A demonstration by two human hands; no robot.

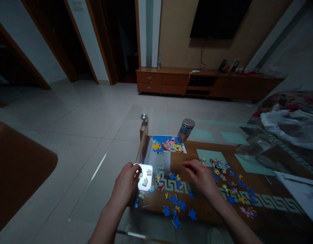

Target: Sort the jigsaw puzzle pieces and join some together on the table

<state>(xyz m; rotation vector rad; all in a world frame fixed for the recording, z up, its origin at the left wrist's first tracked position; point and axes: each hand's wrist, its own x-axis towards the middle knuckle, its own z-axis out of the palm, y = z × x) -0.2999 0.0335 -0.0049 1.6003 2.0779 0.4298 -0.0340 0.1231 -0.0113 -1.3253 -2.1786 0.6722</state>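
Note:
My left hand point(126, 181) is at the left edge of a bright white square point(148, 185). Its thumb and index finger are closed about a pale jigsaw puzzle piece point(140, 175), partly hidden by the fingers. Two more puzzle pieces, one at the top point(149, 172) and one lower down point(145, 182), lie face down on the white square. My right hand point(200, 174) hovers over the table between two groups of pieces, fingertips pinched together; anything between them is too small to make out. Blue pieces point(181, 205) lie scattered in front of it, and mixed coloured pieces point(232, 189) to its right.
A cartoon picture sheet point(158, 138) lies at the table's far edge, beside a tin with a metal lid point(186, 129). To the right are a clear glass vessel point(258, 147), a plastic bag point(285, 122) and a paper sheet point(298, 189). A metal knob point(144, 117) tops the table's corner post.

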